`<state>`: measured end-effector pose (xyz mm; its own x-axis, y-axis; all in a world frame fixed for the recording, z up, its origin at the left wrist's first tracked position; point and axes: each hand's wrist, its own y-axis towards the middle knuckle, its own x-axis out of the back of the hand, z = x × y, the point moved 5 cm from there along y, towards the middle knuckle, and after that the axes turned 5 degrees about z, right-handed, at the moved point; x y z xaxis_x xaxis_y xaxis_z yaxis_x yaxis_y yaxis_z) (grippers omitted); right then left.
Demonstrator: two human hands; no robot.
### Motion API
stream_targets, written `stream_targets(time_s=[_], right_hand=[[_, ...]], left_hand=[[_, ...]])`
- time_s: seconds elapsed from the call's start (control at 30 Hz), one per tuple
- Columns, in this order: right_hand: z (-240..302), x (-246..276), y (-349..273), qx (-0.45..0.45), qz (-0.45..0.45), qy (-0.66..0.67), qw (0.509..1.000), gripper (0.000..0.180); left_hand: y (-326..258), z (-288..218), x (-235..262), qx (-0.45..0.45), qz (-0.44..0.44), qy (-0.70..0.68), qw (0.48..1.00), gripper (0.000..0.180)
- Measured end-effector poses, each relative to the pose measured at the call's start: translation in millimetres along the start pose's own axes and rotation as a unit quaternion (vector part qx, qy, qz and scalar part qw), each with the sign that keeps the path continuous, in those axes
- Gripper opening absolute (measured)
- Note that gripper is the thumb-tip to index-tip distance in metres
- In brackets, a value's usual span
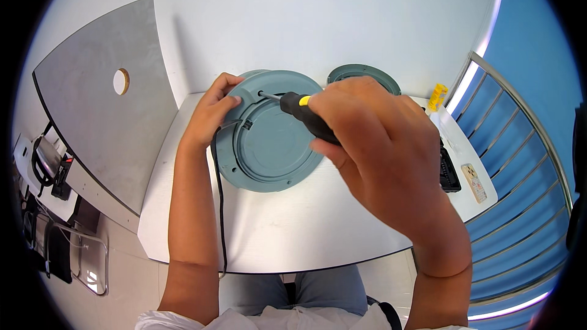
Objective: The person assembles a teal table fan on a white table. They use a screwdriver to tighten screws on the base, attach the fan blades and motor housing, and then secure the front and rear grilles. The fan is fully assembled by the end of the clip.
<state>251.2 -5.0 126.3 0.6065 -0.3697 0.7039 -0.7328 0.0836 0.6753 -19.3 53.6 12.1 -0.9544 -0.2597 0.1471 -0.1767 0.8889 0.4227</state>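
White table [318, 232]; above it, diagonal screwdriver [307, 117], shaft [271, 96] toward upper left.

A white worktop [293, 226], a grey partition [101, 122], a metal-framed chair [59, 256] and tiled floor [137, 263] suggested an office-like room.

worktop [306, 232] is extending beneath a round base [275, 140], round part [365, 71] is sitting behind to the right, remote control [474, 183] is lying farther right, panel [104, 122] is standing left
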Motion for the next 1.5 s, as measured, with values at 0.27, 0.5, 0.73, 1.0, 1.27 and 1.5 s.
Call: stream_targets(time_s=[0.27,0.5,0.73,1.0,1.27,1.5], right_hand=[[-21.0,-2.0,1.7,-0.213,-0.012,0.121,0.969,0.028],[-17.6,1.2,-2.2,0.028,-0.007,0.070,0.997,0.046],[1.3,-11.8,-7.0,-0.034,-0.059,0.036,0.997,0.044],[-11.0,2.1,0.6,-0.031,-0.039,0.095,0.994,0.040],[-8.1,-8.0,-0.8,-0.096,-0.036,0.066,0.993,0.034],[-11.7,-3.1,-0.3,-0.143,-0.015,0.100,0.985,0.038]], left_hand=[[4.7,9.0,5.2,0.014,-0.001,0.007,1.000,0.033],[3.4,4.7,4.3,0.010,-0.001,0.001,1.000,0.033],[0.8,-2.5,-1.3,0.025,-0.012,-0.005,1.000,0.033],[2.1,3.0,3.8,-0.011,-0.005,-0.007,1.000,0.033],[4.2,2.7,2.4,0.007,-0.006,0.007,1.000,0.033],[3.5,1.9,3.4,0.008,0.000,0.004,1.000,0.033]])
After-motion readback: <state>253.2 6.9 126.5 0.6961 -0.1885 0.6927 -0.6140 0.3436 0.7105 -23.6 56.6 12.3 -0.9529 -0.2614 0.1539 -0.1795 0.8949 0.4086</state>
